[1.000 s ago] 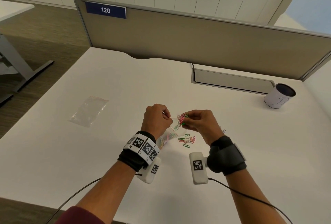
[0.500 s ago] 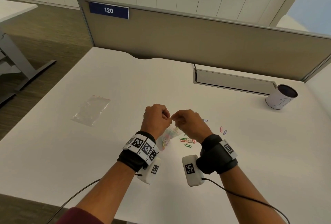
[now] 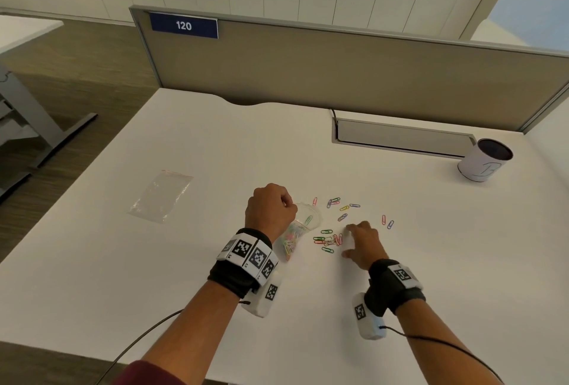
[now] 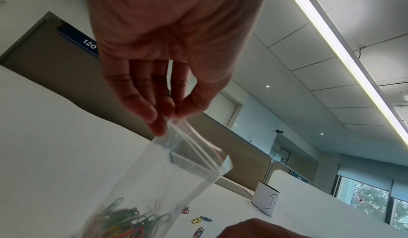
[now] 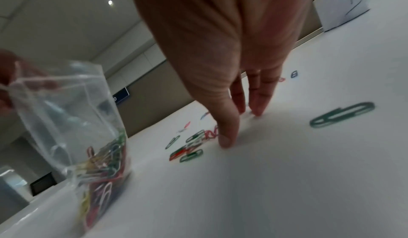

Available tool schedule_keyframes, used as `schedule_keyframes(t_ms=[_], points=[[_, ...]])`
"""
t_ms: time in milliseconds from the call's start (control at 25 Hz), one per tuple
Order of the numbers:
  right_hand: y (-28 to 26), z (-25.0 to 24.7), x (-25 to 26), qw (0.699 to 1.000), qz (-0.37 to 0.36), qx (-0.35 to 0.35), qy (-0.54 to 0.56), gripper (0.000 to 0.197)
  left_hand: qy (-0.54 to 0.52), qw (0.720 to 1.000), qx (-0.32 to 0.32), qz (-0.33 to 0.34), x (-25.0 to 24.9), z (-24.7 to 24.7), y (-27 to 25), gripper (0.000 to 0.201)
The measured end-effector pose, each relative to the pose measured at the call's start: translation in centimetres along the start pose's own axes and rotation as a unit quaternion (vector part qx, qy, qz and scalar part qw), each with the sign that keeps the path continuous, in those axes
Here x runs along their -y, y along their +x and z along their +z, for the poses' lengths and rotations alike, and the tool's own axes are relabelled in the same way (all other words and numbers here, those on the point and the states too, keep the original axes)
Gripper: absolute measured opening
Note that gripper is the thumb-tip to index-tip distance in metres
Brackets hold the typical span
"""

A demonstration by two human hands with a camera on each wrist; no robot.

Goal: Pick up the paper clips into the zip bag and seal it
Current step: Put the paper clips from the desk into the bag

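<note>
My left hand (image 3: pixel 271 209) pinches the top edge of a clear zip bag (image 3: pixel 297 230) between thumb and fingers (image 4: pixel 152 114); the bag (image 4: pixel 159 180) hangs with its mouth wide and several coloured paper clips (image 5: pixel 103 159) at its bottom, which rests on the white desk. My right hand (image 3: pixel 363 240) lies flat and empty on the desk, fingertips (image 5: pixel 227 140) down beside a cluster of loose clips (image 3: pixel 328 240). More loose clips (image 3: pixel 341 207) lie scattered beyond it, and two (image 3: pixel 387 222) sit to the right.
A second, empty zip bag (image 3: pixel 161 195) lies flat at the left of the white desk (image 3: pixel 215 144). A white cup with a dark rim (image 3: pixel 485 164) stands at the back right by a cable tray (image 3: pixel 400 136). A grey partition (image 3: pixel 338 73) closes the back edge.
My right hand, which held a bunch of clips at the bag's mouth, has left the bag and dropped to the desk by the loose clips. The left hand keeps holding the bag.
</note>
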State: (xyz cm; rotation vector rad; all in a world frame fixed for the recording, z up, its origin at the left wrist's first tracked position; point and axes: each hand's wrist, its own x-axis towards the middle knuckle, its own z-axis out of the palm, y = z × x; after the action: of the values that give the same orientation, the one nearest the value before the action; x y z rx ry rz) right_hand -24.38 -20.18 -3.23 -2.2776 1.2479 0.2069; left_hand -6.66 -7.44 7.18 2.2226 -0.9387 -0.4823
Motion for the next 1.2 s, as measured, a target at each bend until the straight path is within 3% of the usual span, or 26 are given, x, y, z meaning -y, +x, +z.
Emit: schedule_keyframes(t_ms=[280, 560, 680, 760, 840, 960, 1080, 1200], points=[[4.4, -0.1, 3.0, 0.991, -0.113, -0.073, 0.025, 0.033, 0.008, 1.000, -0.024, -0.011, 0.8, -0.1, -0.3, 0.009], [7.0, 0.0, 4.6, 0.975, -0.184, 0.067, -0.102, 0.043, -0.019, 0.997, -0.069, -0.020, 2.4, -1.8, -0.3, 0.009], [5.2, 1.2, 3.6, 0.980, -0.181, -0.017, -0.077, 0.037, -0.032, 0.995, -0.089, -0.019, 2.9, -2.5, -0.3, 0.009], [4.2, 2.6, 4.1, 0.962, -0.254, -0.062, -0.075, 0.037, -0.035, 0.995, -0.095, -0.024, 2.9, -2.6, -0.1, 0.009], [3.8, 4.0, 5.0, 0.935, -0.329, -0.042, -0.125, 0.041, -0.035, 0.995, -0.092, -0.025, 2.8, -2.3, 0.0, 0.009], [3.4, 4.1, 3.6, 0.947, -0.284, -0.026, -0.146, 0.044, -0.030, 0.996, -0.079, -0.018, 2.3, -1.7, 0.4, 0.011], [2.8, 2.3, -0.4, 0.970, -0.217, -0.098, -0.040, 0.041, -0.023, 0.997, -0.077, -0.014, 1.9, -0.9, 0.6, 0.012], [3.1, 0.2, -4.8, 0.986, -0.050, -0.150, 0.057, 0.055, -0.016, 0.997, -0.076, -0.010, 1.3, 0.0, 0.4, 0.011]])
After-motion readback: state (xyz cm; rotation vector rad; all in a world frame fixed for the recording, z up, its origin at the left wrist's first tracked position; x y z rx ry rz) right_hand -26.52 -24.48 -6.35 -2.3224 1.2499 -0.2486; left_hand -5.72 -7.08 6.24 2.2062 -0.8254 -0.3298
